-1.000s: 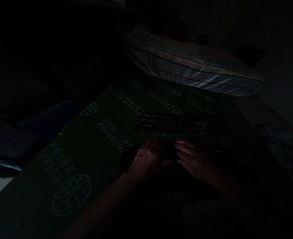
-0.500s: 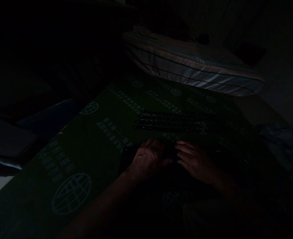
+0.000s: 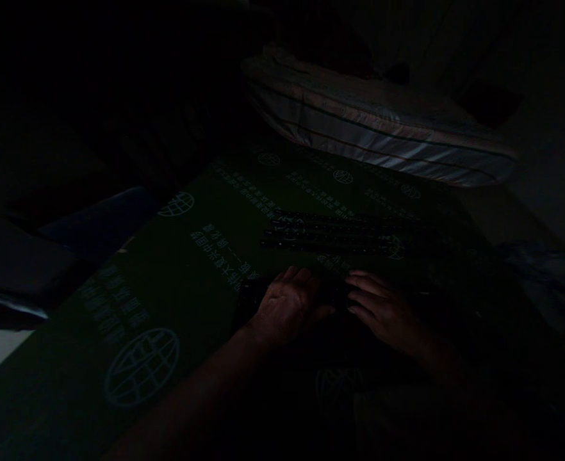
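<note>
The view is very dark. A black flat piece (image 3: 246, 301), perhaps cloth, lies before me; its right part and near edge fade into shadow. My left hand (image 3: 289, 299) rests on its left side, palm down, fingers bent slightly over the far edge and thumb stretched right. To the right my right hand (image 3: 378, 307) lies flat on the same dark piece, its fingers a little apart and pointing left. A narrow gap separates the two hands. Just beyond them, several black strips with pale dots (image 3: 311, 232) lie side by side.
Everything lies on a green board (image 3: 167, 275) printed with white globes and characters. A striped mattress (image 3: 373, 137) borders its far side. Dark bluish objects (image 3: 95, 221) stand off the left edge, and a pale crumpled thing (image 3: 537, 262) lies off the right.
The whole view has shifted slightly, moving the scene a little to the right. Both hands keep nearly the same pose on the dark piece.
</note>
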{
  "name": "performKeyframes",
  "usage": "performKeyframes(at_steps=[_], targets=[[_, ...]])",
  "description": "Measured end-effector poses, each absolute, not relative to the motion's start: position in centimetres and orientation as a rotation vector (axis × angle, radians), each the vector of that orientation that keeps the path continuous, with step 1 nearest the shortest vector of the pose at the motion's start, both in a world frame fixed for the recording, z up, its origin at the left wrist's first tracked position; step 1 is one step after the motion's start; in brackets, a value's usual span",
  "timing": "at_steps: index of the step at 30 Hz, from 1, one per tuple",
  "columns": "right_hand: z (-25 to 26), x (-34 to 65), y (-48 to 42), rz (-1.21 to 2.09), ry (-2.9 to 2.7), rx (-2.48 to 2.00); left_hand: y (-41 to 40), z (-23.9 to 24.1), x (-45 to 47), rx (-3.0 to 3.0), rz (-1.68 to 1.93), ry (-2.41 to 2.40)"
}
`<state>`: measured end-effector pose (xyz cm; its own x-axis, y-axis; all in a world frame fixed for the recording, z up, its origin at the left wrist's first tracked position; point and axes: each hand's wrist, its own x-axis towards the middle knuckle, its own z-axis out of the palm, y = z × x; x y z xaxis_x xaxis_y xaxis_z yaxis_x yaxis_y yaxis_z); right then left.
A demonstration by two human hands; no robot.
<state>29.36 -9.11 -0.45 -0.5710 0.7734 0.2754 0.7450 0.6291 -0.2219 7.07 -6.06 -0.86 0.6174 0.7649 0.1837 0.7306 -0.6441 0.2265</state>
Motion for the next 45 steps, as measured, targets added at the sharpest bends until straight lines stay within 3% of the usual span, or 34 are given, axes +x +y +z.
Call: performKeyframes(at_steps=[45], targets=[[-0.8, 28.4, -8.9, 0.075, -2.560, -1.155, -6.0, -1.0, 7.1, 2.707, 0.412, 1.239]])
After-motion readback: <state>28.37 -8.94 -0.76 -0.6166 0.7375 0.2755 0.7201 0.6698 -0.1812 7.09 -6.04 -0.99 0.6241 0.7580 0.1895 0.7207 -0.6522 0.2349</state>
